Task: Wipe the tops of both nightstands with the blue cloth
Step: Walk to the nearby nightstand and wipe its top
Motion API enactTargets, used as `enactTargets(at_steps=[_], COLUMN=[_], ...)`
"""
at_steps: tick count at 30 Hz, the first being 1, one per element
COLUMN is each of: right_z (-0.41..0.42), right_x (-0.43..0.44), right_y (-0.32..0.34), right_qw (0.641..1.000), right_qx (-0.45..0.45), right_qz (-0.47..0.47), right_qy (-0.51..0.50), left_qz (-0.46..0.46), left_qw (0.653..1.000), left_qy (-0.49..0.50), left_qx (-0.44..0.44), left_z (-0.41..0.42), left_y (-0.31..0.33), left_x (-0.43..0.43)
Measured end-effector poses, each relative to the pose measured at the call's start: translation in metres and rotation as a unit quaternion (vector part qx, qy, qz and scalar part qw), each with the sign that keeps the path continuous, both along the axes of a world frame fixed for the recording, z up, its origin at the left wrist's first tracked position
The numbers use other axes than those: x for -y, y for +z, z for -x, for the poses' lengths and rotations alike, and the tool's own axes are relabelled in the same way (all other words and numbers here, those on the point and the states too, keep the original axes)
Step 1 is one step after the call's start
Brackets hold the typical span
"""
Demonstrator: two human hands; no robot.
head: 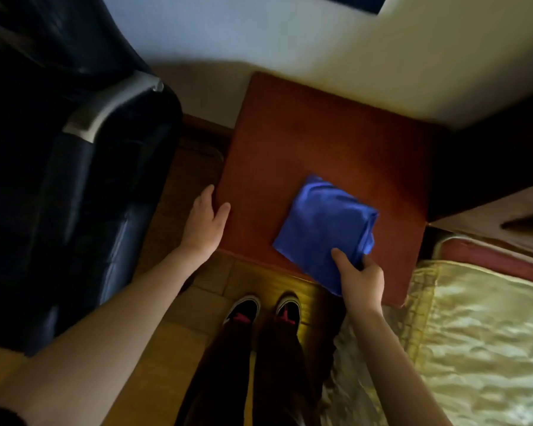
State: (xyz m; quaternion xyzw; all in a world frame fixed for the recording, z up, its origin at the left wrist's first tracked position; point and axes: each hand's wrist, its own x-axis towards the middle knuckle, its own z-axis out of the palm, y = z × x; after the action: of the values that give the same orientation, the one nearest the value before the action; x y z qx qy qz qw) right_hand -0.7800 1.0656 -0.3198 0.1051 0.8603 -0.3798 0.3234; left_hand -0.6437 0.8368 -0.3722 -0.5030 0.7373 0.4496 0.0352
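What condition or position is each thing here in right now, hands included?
Blue cloth: folded, lying flat on the nightstand's near right part, one corner overhanging the front edge.
Nightstand: top bare apart from the cloth.
Right hand: pinching the cloth's near corner.
Left hand: open, resting against the nightstand's left edge, holding nothing.
Bed cover: wrinkled, spread on the bed to the right.
Dark chair: standing to the left, unoccupied.

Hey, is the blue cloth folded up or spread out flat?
Folded: the blue cloth is a compact square on the nightstand, layered edges bunched where the right hand grips it.
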Motion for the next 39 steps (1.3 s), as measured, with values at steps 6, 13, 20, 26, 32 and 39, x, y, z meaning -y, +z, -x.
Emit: enactTargets(at_steps=[6,13,20,26,32,39], right_z=[0.001,0.005,-0.007,0.072,0.099,-0.058], right_x=[-0.003,0.042,0.08,0.231,0.286,0.117], right_y=[0.001,-0.065,-0.072,-0.087,-0.083,-0.07], right_qw=[0.928,0.816,0.717,0.71,0.748,0.725], right_qx=[-0.266,-0.316,-0.377,-0.431,-0.417,-0.362], right_qz=[-0.193,-0.175,-0.093,-0.037,-0.1,-0.083], right_qy=[0.176,0.45,0.579,0.555,0.507,0.58], left_qz=[-0.049,-0.131,-0.153,-0.155,-0.162,-0.18], left_qw=[0.995,0.981,0.97,0.971,0.973,0.961], left_qy=[0.076,0.119,0.153,0.146,0.129,0.176], left_qx=[-0.036,-0.082,-0.11,-0.105,-0.096,-0.113], left_z=[-0.004,-0.011,-0.012,-0.012,-0.016,-0.013], left_y=[-0.01,-0.035,-0.041,-0.044,-0.043,-0.041], left_x=[0.004,0.01,0.012,0.014,0.016,0.017])
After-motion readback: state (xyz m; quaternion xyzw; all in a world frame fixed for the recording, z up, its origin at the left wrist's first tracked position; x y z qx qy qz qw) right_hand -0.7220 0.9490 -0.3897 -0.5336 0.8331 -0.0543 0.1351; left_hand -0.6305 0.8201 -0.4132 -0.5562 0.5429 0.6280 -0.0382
